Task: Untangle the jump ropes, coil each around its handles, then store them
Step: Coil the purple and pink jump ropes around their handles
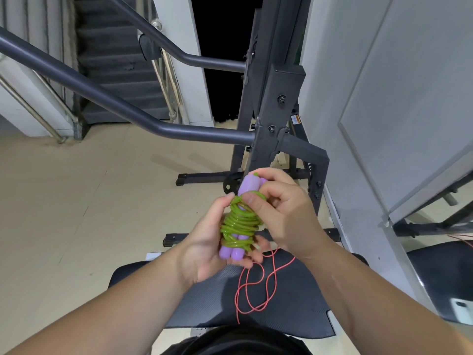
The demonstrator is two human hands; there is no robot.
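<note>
A green jump rope (239, 222) is wound in many turns around its two purple handles (231, 252), which lie side by side. My left hand (204, 249) cups the lower ends of the handles from below. My right hand (280, 211) grips the upper ends of the handles and pinches a loop of the green rope there. A thin red jump rope (256, 290) lies in loose loops on the black bench pad (199, 303) below my hands; its handles are out of sight.
A dark steel gym rack (271, 129) with long bars stands straight ahead on the beige floor. A grey wall panel (399, 98) is at the right, a staircase at the back left. A white phone (462, 310) lies on a black pad at the far right.
</note>
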